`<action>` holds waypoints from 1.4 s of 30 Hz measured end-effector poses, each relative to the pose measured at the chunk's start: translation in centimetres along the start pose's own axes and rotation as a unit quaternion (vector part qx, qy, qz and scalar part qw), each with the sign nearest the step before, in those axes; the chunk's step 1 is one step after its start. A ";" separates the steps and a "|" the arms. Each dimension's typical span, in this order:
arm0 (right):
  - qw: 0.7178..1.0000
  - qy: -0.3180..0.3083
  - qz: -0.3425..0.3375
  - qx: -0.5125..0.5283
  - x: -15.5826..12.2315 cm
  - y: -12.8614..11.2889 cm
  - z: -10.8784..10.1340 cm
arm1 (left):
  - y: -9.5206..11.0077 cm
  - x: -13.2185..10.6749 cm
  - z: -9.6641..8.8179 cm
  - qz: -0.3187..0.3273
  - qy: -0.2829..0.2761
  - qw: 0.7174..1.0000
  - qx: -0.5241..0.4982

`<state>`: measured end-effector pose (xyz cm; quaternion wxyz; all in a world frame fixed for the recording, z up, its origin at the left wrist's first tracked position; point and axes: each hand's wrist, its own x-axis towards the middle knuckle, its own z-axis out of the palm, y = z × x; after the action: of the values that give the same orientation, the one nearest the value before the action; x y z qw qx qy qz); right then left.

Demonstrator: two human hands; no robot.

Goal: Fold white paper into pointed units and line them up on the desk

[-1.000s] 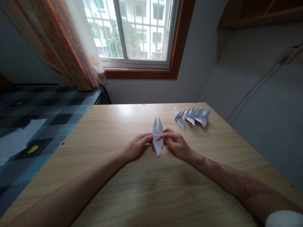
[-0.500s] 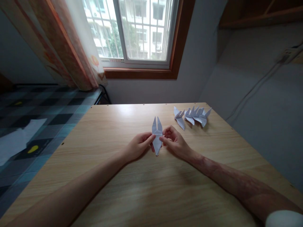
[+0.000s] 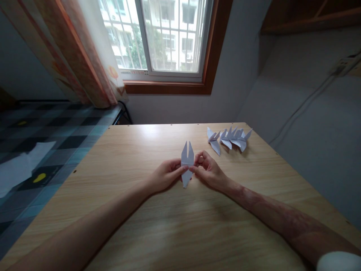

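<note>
A white folded paper piece (image 3: pixel 187 160) is held over the middle of the table, with two narrow points at its far end and one point toward me. My left hand (image 3: pixel 168 174) grips its left edge, thumb lying across the front. From the right side, my right hand (image 3: pixel 208 168) pinches it between thumb and curled fingers. The two thumb tips nearly meet on the paper. Fingers behind the paper are partly hidden.
Several white folded paper cranes (image 3: pixel 231 138) stand in a row at the table's far right. The wooden table (image 3: pixel 135 150) reaches toward the window wall. On the left, white paper sheets (image 3: pixel 25 165) lie on a checked bed (image 3: pixel 70 143). A white rounded object (image 3: pixel 338 261) shows at bottom right.
The folded paper has tilted slightly, its lower point shifting left and its upper points a little right. Both thumbs now sit closer together on its front.
</note>
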<state>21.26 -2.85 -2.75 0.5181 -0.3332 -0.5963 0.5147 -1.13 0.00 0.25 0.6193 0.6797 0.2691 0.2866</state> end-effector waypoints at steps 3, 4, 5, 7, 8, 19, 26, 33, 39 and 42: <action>0.999 -0.014 0.016 0.045 -0.1 -0.3 -0.1 | 0.2 0.0 -0.2 -0.007 -0.038 0.998 -0.043; 0.998 -0.008 0.016 0.056 0.0 -0.4 -0.1 | 0.2 -0.1 -0.3 -0.014 -0.051 0.997 -0.055; 0.998 0.002 0.013 0.064 0.1 -0.4 -0.1 | 0.2 -0.1 -0.3 -0.023 -0.064 0.996 -0.065; 0.997 0.027 0.006 0.076 0.3 -0.6 -0.3 | 0.1 -0.3 -0.6 -0.044 -0.084 0.992 -0.081; 0.996 0.034 0.004 0.081 0.5 -0.6 -0.3 | 0.0 -0.3 -0.7 -0.055 -0.092 0.990 -0.088; 0.994 0.049 -0.020 0.094 0.8 0.3 -0.9 | -0.3 -0.4 -1.8 -0.087 -0.092 0.983 -0.129; 0.995 0.063 -0.034 0.071 1.0 -0.3 -0.6 | 0.0 -0.5 -1.7 -0.114 -0.103 0.978 -0.141; 0.992 0.108 -0.044 0.038 0.9 -0.6 -0.4 | 0.0 -0.5 -1.4 -0.117 -0.118 0.975 -0.145; 0.988 0.140 -0.065 0.021 0.8 -0.4 -0.5 | 0.1 -0.5 -1.4 -0.122 -0.105 0.977 -0.141; 0.986 0.150 -0.075 0.000 0.7 -0.4 -0.6 | 0.2 -0.5 -1.4 -0.125 -0.102 0.978 -0.136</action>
<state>21.68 -2.12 -2.21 0.6390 -0.3605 -0.5352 0.4186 -2.47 0.55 0.53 0.7608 0.5761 0.2457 0.1702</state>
